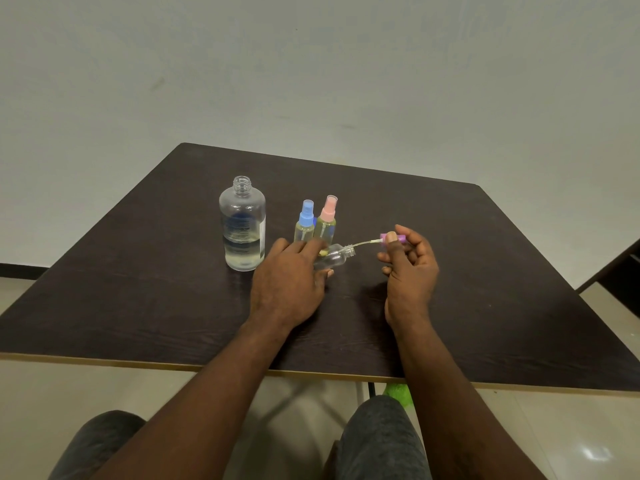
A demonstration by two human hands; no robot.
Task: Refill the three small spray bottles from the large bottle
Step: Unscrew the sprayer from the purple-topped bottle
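Note:
A large clear bottle (242, 225) stands uncapped on the dark table (138, 289), about a third full of liquid. Two small spray bottles stand beside it, one with a blue top (305, 221), one with a pink top (327, 220), both holding yellowish liquid. My left hand (289, 282) grips a third small clear bottle (336, 257), tilted with its open neck pointing right. My right hand (408, 268) pinches its purple spray head (391, 237), whose thin dip tube (363, 243) reaches toward the neck.
The table's front edge (311, 372) runs just above my knees. A dark object (620, 268) sits off the table's right side. A green thing (398, 393) lies on the floor under the table. A plain wall stands behind.

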